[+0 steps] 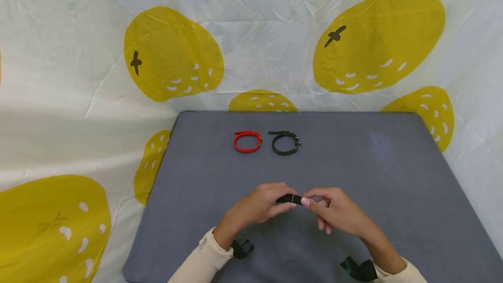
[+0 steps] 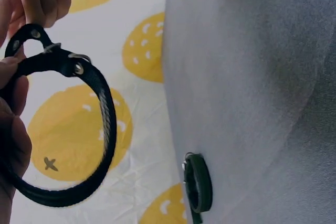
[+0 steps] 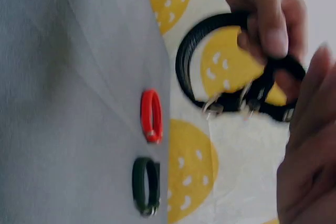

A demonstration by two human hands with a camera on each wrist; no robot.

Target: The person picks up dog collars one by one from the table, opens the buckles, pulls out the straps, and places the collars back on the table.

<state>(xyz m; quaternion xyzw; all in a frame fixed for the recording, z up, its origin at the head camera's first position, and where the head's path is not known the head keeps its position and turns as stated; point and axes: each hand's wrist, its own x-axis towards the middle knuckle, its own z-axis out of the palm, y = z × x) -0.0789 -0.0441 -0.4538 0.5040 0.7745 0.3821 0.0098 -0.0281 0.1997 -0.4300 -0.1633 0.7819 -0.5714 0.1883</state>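
Both hands hold a black buckled collar (image 1: pixel 286 199) above the table. Curled into a ring, it shows a metal buckle and D-ring in the wrist views. My left hand (image 1: pixel 257 202) grips the strap between thumb and fingers. On the other side, my right hand (image 1: pixel 338 208) pinches the collar near the buckle, thumb on top. In the left wrist view, the collar's strap (image 2: pixel 108 129) hangs as a wide loop, with a smaller bend of punched strap above the buckle. The right fingers partly hide the strap's end.
A red collar (image 1: pixel 246 151) and a dark green collar (image 1: pixel 284 153) lie side by side toward the back of the grey table (image 1: pixel 353 165). Behind it hangs a white cloth (image 1: pixel 259 47) with yellow fruit shapes. Dark straps (image 1: pixel 359 270) hang at both wrists.
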